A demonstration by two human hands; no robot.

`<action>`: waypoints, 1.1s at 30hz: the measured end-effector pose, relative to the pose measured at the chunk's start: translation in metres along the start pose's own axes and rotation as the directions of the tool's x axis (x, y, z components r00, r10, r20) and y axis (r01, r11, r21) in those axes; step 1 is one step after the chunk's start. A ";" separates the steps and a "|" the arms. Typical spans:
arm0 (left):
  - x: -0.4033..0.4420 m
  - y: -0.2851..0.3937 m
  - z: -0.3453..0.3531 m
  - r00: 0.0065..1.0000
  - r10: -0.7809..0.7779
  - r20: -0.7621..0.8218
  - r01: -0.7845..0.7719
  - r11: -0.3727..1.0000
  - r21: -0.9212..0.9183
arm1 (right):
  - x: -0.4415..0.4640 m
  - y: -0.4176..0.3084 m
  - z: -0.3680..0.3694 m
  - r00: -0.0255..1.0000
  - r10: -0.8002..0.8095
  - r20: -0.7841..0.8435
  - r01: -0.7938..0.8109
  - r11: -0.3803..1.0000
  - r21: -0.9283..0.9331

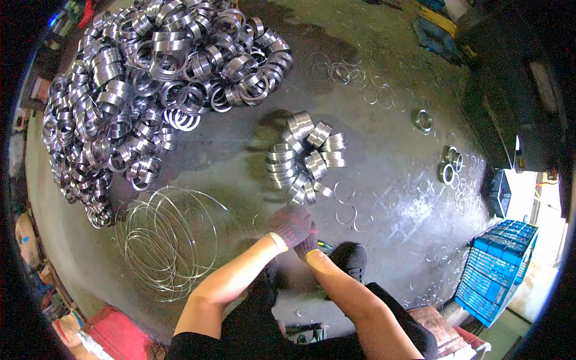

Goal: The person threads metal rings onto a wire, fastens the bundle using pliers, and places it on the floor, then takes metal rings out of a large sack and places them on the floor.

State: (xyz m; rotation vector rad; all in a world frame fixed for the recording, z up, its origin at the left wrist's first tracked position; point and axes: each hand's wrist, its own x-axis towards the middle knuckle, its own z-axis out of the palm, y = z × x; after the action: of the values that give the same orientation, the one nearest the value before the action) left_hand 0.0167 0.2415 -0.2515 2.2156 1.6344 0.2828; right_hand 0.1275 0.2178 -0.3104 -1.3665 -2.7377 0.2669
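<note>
A ring-shaped bundle of shiny metal rings (315, 163) lies on the floor in front of me. At its near end my left hand (291, 225), in a dark reddish knit glove, is closed with its back toward the camera. My right hand (307, 241), gloved alike, is closed just below and against the left one. The fingers of both are mostly hidden, and so is what they grip. A small green and yellow piece (324, 245) shows beside my right hand; I cannot tell what it belongs to.
A large heap of metal rings (180, 66) fills the upper left. Coiled thin wire (168, 246) lies at left. Loose rings (447, 173) and thin wire loops (347, 73) are scattered to the right and beyond. A blue plastic crate (495, 270) stands at right. My shoe (349, 261) is near my hands.
</note>
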 end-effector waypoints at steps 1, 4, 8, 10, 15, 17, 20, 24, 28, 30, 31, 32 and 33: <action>0.000 -0.007 -0.009 1.000 0.005 0.002 -0.005 1.000 0.001 | 0.016 0.004 -0.028 0.947 -0.031 0.319 -0.017 0.989 0.144; -0.009 -0.027 -0.035 0.658 -0.458 0.598 0.669 -0.009 -0.743 | 0.031 0.009 -0.092 0.658 0.089 0.748 -0.638 0.593 0.492; -0.005 -0.027 -0.001 0.722 -0.274 0.635 0.524 -0.382 -0.761 | -0.013 0.014 -0.039 0.712 0.076 0.699 -0.697 0.206 0.687; 0.001 -0.018 0.015 0.653 -0.276 0.706 0.457 -0.599 -0.657 | -0.031 0.017 -0.025 0.922 -0.041 0.386 -0.329 0.441 0.835; 0.010 -0.022 0.012 0.523 -0.263 0.811 0.534 -0.641 -0.551 | -0.026 0.047 -0.090 0.754 0.181 0.631 -0.411 0.879 0.240; 0.016 -0.018 0.014 0.599 -0.406 0.691 0.603 -0.340 -0.722 | -0.053 0.065 -0.066 0.733 0.161 0.661 -0.240 0.970 0.030; 0.025 -0.007 0.008 0.838 -0.492 0.235 0.510 0.860 -0.018 | -0.065 0.066 -0.051 0.786 -0.174 0.593 0.179 0.983 0.051; 0.024 0.002 -0.013 0.881 -0.332 0.337 0.178 0.893 0.414 | -0.054 0.046 -0.041 0.750 0.035 0.661 -0.095 0.994 0.055; 0.001 -0.012 -0.004 0.856 -0.455 0.247 0.508 0.831 -0.228 | -0.062 0.043 -0.026 0.733 0.330 0.596 -0.534 0.821 0.202; -0.011 -0.004 -0.033 0.637 -0.562 0.528 0.544 -0.157 -0.824 | -0.046 0.042 -0.057 0.690 0.156 0.707 -0.259 0.965 0.040; -0.020 -0.005 -0.041 0.633 -0.563 0.531 0.547 -0.161 -0.822 | -0.051 0.046 -0.056 0.686 0.154 0.711 -0.259 0.965 0.041; -0.033 -0.010 -0.047 0.564 -0.556 0.611 0.637 -0.179 -0.750 | -0.057 0.056 -0.056 0.652 0.139 0.745 -0.345 0.930 0.128; -0.043 -0.014 -0.053 0.487 -0.549 0.679 0.715 -0.196 -0.671 | -0.062 0.066 -0.053 0.621 0.117 0.775 -0.426 0.880 0.208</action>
State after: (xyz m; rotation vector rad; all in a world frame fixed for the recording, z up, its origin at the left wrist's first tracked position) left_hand -0.0284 0.2136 -0.2064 0.2307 1.5500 0.5773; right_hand 0.2243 0.2140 -0.2701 -1.8494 -2.7109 1.6419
